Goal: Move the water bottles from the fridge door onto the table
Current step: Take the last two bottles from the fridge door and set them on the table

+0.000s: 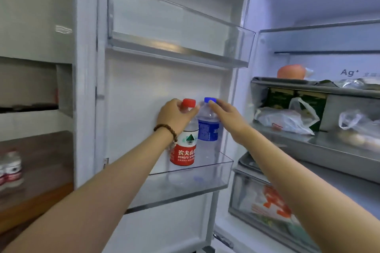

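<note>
Both arms are in at the fridge door (144, 92), and this is the pick-up. The two bottles stand side by side, touching, in the lower door bin (205, 181). The left hand (174, 116) has its fingers curled round the shoulder of the red-capped bottle (185, 150), just under the cap, which looks a firm hold. The right hand (228, 118) reaches in with fairly straight fingers touching the neck of the blue-capped bottle (208, 129). Whether the thumb has closed behind it cannot be told from here.

To do this well, the right hand wants a full wrap lower on the neck before any lift. Then both bottles should go straight up to clear the bin's clear front wall, and only then swing out. The table (47, 156) sits off to the left, where blurred bottles (12, 168) already stand.
</note>
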A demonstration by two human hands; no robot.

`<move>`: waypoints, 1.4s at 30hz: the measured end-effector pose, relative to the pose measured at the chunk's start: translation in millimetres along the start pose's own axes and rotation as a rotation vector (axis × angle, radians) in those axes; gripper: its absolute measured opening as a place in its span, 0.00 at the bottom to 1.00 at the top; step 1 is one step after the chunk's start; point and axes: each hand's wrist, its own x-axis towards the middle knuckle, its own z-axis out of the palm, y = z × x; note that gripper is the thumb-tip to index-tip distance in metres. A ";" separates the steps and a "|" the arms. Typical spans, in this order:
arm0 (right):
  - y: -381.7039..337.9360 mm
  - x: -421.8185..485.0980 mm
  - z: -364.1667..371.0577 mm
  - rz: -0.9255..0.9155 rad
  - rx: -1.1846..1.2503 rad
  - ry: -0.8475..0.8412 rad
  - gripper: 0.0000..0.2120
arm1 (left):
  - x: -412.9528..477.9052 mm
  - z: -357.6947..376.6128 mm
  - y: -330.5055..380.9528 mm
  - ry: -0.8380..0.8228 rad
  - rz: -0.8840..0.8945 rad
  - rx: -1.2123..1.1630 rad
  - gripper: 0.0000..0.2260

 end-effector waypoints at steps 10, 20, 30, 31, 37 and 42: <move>13.2 4.3 3.5 -0.106 0.163 -0.002 0.16 | -22.9 9.8 7.8 0.187 0.017 -0.062 0.13; -47.2 -23.3 -4.8 -0.443 0.244 0.105 0.06 | -43.6 -41.5 55.0 0.270 0.274 -0.198 0.12; -164.7 -75.5 48.5 -0.435 0.536 -0.010 0.08 | -73.2 -192.3 95.9 0.319 0.363 -0.335 0.06; -174.0 -81.5 63.8 -0.422 0.565 -0.047 0.07 | -77.4 -211.3 91.4 0.333 0.336 -0.330 0.07; -216.3 -104.7 194.8 -0.386 0.663 -0.144 0.05 | -96.4 -324.1 39.3 0.364 0.262 -0.201 0.08; -226.4 -106.2 315.8 -0.220 0.770 -0.225 0.10 | -99.1 -412.6 -27.9 0.425 0.197 -0.086 0.06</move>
